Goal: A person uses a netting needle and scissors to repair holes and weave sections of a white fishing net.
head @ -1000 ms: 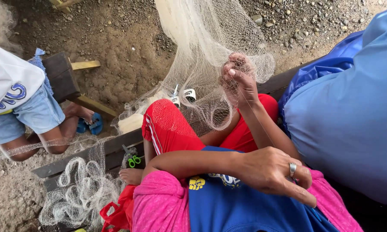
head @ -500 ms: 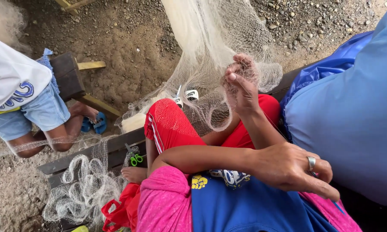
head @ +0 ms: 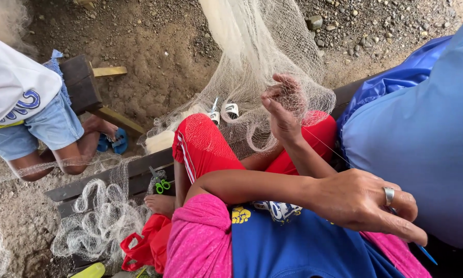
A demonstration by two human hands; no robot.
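My right hand (head: pixel 283 110) pinches the fishing net (head: pixel 265 56) taut while my left hand (head: pixel 368 203) (ring on) grips the blue needle (head: pixel 426 253); steady tension matters.

Green-handled scissors (head: pixel 162 184) lie on the dark wooden bench (head: pixel 108 177). A person in denim shorts (head: pixel 41 128) crouches at left beside a wooden block (head: pixel 79 82). Blue sandals (head: pixel 113 141) rest on gravelly ground (head: pixel 154 46). A red bag (head: pixel 146 247) sits below.
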